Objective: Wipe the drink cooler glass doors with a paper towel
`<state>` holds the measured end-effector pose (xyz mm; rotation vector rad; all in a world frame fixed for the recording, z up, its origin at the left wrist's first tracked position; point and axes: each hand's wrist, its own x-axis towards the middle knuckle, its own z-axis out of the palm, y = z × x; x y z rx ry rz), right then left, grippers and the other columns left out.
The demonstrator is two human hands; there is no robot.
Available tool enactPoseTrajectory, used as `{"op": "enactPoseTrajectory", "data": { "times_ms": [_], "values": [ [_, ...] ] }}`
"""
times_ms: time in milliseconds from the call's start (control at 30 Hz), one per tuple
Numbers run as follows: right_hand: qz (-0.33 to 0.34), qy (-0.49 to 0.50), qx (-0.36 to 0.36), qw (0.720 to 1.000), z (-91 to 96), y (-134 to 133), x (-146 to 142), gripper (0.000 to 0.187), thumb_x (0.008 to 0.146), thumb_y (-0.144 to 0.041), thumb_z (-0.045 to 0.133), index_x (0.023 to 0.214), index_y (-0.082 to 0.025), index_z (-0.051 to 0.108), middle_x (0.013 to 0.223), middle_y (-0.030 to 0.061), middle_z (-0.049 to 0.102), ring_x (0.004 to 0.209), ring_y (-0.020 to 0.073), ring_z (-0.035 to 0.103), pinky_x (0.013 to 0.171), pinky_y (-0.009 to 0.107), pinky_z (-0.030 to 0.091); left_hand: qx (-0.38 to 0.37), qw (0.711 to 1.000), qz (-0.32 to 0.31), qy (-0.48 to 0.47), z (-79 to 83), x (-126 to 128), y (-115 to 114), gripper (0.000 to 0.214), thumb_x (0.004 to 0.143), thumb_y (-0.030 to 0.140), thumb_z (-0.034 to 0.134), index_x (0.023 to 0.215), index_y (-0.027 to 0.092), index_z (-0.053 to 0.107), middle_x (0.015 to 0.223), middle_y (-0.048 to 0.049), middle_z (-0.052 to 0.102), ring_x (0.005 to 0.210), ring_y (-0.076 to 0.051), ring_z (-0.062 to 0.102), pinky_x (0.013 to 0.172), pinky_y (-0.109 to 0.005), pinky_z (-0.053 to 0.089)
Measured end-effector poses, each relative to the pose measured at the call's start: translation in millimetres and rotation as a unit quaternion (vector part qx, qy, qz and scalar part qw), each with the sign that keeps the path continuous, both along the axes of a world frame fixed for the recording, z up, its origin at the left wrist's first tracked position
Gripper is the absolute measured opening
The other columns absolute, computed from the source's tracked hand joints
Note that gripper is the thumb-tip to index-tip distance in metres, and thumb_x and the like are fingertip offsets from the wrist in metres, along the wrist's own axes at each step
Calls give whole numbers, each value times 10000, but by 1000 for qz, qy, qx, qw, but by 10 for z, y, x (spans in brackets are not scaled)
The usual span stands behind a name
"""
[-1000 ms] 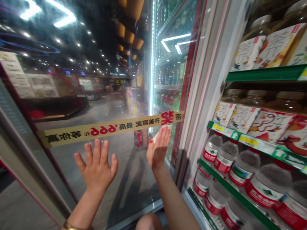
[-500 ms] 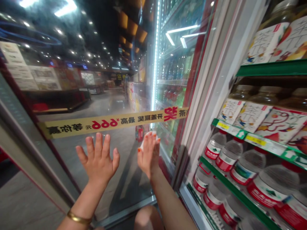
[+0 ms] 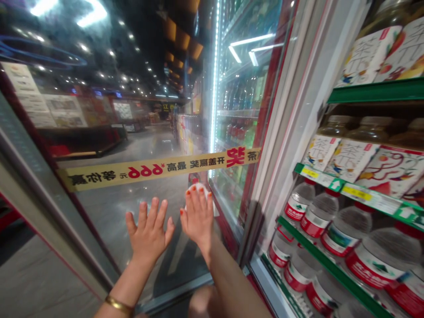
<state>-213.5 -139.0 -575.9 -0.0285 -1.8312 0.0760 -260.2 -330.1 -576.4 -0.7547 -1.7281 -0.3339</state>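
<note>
My right hand lies over a white cloth, perhaps a tissue, at a glass pane, just below a yellow strip. Most of the cloth is hidden; its pale edge shows around my orange-nailed fingertips. Laid flat like this, it is probably pinned between fingers and glass rather than gripped, a hold that would spread the pressure.

The strip's characters run backwards, which suggests it faces people on the far side. To my right, water bottles and boxy-labelled tea bottles stand in rows, labels turned outward, likely for easy reading, above and below green shelf edges that carry price tags.

My left hand, bare of any cloth, is raised beside the right, the two near but apart. Its fingers are fanned and extended, thumb out toward the right hand; whether the palm meets the glass I cannot tell. The right hand's fingers are nearly straight and set closer together, not clenched, thumb toward the left. Both forearms reach forward from below, a gold bracelet on the left wrist, my knee between them.
</note>
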Motion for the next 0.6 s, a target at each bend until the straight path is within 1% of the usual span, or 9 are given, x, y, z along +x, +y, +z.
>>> {"op": "enactPoseTrajectory", "data": {
  "times_ms": [67,133,200,300,333,400,500,533,600],
  "values": [
    [9,3,35,999,-302,-7,79,646,1076,-386,483,1716,-357,394,1637,32,622,1596,256,499,1297,517,474,5,1000,4,-9,31,25,15,945,928,265,729,1755,335,278,1821,-64,271,1743,-267,75,1432,-585,-21],
    [-19,26,-4,999,-564,206,188,716,1086,-338,425,1777,-271,249,1697,138,541,1642,325,429,1280,626,467,5,1000,10,-3,63,51,38,945,933,256,724,1758,323,268,1822,-68,261,1744,-256,69,1434,-575,-17],
    [-63,58,-83,993,-685,487,247,767,1102,-294,317,1798,-153,27,1803,274,301,1725,400,212,1275,762,389,0,1000,12,15,93,65,58,965,926,252,730,1763,298,253,1825,-76,252,1747,-239,49,1436,-548,-28],
    [-106,90,-179,974,-653,646,160,761,1110,-299,203,1780,-97,-97,1851,308,10,1749,404,-70,1312,804,255,3,1000,12,23,126,60,66,987,919,246,734,1769,281,233,1832,-80,236,1749,-225,35,1435,-528,-37],
    [-105,90,-184,973,-637,593,99,760,1112,-309,216,1783,-86,-63,1850,309,28,1748,414,-70,1316,803,247,1,1000,10,24,132,54,63,984,921,248,730,1769,279,232,1835,-81,228,1749,-224,30,1434,-525,-43],
    [-80,65,-152,983,-679,389,-16,749,1109,-340,318,1791,-106,117,1823,279,244,1741,430,103,1313,773,315,-8,1000,4,23,133,40,50,976,927,255,725,1770,269,233,1842,-84,208,1750,-218,19,1432,-512,-57],
    [-21,30,-57,998,-958,148,-43,679,1080,-402,459,1747,-323,355,1684,84,572,1644,320,426,1287,603,478,-5,1000,-9,9,109,21,29,973,936,265,724,1772,289,227,1851,-75,192,1751,-222,12,1431,-518,-72],
    [-15,32,-46,998,-1077,150,-1,685,1079,-388,461,1751,-366,332,1669,50,592,1636,285,443,1282,566,495,1,1000,-13,-1,97,17,22,970,941,266,721,1773,306,225,1853,-69,192,1751,-231,13,1430,-536,-74],
    [-38,54,-78,995,-1267,278,119,746,1088,-303,396,1797,-303,164,1748,109,487,1704,287,312,1304,612,454,9,1000,-17,-20,72,9,13,958,950,274,714,1772,332,225,1856,-54,196,1752,-245,10,1428,-561,-84]
  ]
}}
